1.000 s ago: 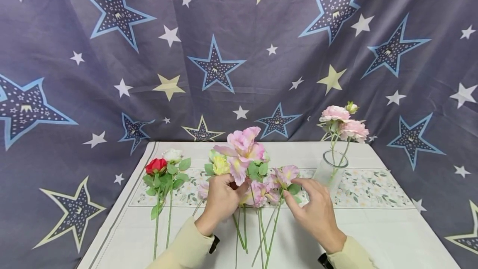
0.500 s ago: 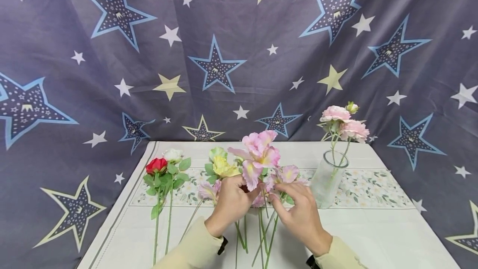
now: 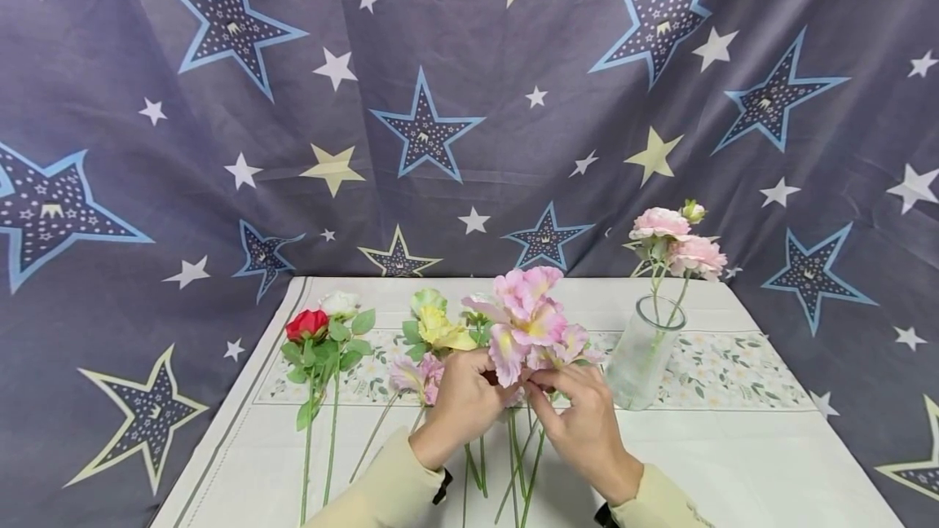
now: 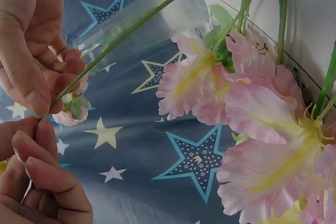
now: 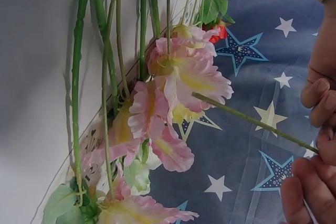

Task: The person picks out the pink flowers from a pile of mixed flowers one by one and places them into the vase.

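In the head view, a pink-and-yellow artificial iris point(image 3: 531, 312) stands raised above the table, its bloom uppermost. My left hand point(image 3: 465, 398) grips it just below the petals. Close beside it, my right hand point(image 3: 583, 422) pinches the same flower under the bloom with thumb and fingers. Both sets of fingertips meet on the thin green stem point(image 4: 115, 43) in the left wrist view, and its free end sticks out past them. More pink irises point(image 5: 197, 80) lie near the hands in the right wrist view. The hands partly cover the flowers behind them.
A clear glass vase point(image 3: 638, 369) with pink peonies point(image 3: 697, 257) stands to the right. On the left lie a red rose point(image 3: 306, 324) and a white rose point(image 3: 340, 304). A yellow flower point(image 3: 443, 330) lies left of centre on the white tablecloth point(image 3: 741, 463). A starry curtain point(image 3: 455, 39) hangs behind.
My left hand has carried the iris rightward and slightly lower. My right hand has left the flowers lying at the right, moved left and now pinches the held iris's stem.
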{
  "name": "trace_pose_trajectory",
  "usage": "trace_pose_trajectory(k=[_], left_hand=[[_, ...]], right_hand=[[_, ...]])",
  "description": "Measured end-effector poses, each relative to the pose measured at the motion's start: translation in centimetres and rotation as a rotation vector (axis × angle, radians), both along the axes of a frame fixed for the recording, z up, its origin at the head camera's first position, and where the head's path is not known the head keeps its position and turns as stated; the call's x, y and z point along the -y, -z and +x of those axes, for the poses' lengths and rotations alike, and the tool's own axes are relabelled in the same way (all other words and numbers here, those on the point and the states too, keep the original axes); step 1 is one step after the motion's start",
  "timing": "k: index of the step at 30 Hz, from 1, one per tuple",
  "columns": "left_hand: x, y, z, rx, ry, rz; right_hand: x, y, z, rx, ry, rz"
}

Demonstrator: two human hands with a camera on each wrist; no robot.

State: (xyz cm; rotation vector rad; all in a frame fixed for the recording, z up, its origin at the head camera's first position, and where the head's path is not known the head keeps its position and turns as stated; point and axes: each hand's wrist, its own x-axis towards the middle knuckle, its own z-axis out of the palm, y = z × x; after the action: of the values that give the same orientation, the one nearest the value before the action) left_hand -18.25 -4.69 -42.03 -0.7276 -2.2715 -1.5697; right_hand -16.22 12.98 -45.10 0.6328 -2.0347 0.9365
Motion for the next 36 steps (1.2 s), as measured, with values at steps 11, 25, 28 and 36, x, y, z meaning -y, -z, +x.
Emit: trace_pose_trajectory(k=[11,25,28,36], left_hand=[[-0.2,0.0,-0.1,-0.048,-0.028,-0.083],[0.4,0.2,-0.5,-0.123,-0.076,-0.137],[0.8,0.3,-0.5,-0.106,-0.090,-0.148],[2.2,1.1,-0.8,-0.120,-0.135,-0.192]], right_hand=[[0.2,0.2,0.0,-0.047,-0.003,-0.046],[-0.5,-0.1,-0.2,-0.059,0.043,-0.072],[-0.8,-0.2,-0.3,-0.058,0.055,-0.073],[-1.6,-0.4,-0.7,-0.052,0.090,-0.082]])
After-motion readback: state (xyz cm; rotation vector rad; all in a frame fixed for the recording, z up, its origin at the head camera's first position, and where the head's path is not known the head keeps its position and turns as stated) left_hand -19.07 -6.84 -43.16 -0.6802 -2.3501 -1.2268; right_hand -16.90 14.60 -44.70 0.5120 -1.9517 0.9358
